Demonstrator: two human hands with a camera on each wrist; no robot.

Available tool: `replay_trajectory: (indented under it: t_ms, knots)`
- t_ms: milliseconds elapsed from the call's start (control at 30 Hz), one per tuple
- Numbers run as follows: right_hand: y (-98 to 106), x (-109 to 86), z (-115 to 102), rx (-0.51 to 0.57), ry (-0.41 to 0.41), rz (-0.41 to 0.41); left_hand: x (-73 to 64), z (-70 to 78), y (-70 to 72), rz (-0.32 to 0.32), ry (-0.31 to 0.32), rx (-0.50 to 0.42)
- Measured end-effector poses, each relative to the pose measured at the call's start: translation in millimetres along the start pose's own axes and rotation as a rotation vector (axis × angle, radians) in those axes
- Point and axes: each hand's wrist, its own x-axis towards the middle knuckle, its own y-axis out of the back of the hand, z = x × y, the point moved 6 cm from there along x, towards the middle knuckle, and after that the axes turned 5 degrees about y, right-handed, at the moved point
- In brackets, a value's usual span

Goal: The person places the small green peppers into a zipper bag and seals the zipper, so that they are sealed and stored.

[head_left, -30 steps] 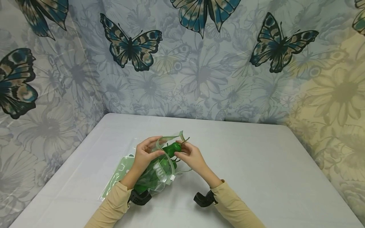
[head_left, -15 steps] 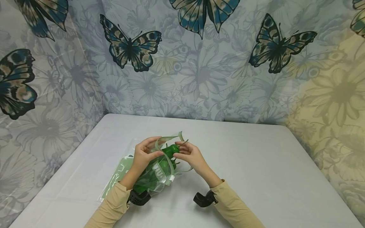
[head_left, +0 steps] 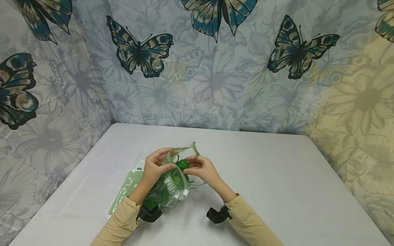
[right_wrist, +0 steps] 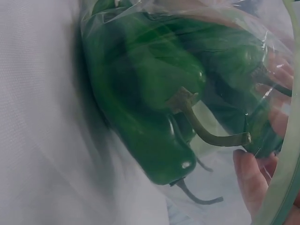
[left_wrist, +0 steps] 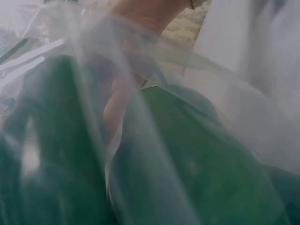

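Observation:
A clear zip bag (head_left: 170,184) with a pale green zip strip lies on the table, holding several green peppers (right_wrist: 150,89) with stems. My left hand (head_left: 156,165) grips the bag's rim at its mouth, thumb on the near side. At that mouth, my right hand (head_left: 203,169) pinches one green pepper (head_left: 182,164) by its stem end, partly within the opening. Through blurred film, the left wrist view shows a large green pepper (left_wrist: 197,159) up close. Fingers cover part of the pinched pepper in the head view.
A flat green-printed plastic sheet or bag part (head_left: 123,191) lies to the left, partly under my left forearm. The white-covered table (head_left: 261,177) stretches to the right. Butterfly-patterned fabric (head_left: 215,85) hangs behind it.
My right hand has moved slightly left and down, carrying the pepper further into the bag's mouth. My left hand keeps holding the rim in nearly the same spot.

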Motion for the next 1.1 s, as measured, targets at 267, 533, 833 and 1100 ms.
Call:
replay_trajectory:
  t_ms: [267,533,833,1100]
  knots:
    - [-3.4,0.9,-3.2,-0.037,-0.014,-0.027,-0.9,-0.5,-0.4,0.020,0.040,0.022]
    - [-4.1,0.4,-6.0,-0.032,-0.015,-0.041,-0.2,0.8,0.1,0.022,0.021,0.032]
    - [-5.5,0.3,-3.6,-0.009,-0.025,-0.059,-1.3,0.2,-0.1,0.022,0.051,0.041]
    - [-13.3,0.2,-3.5,-0.042,0.066,-0.121,0.5,4.4,-6.0,-0.016,0.006,-0.005]
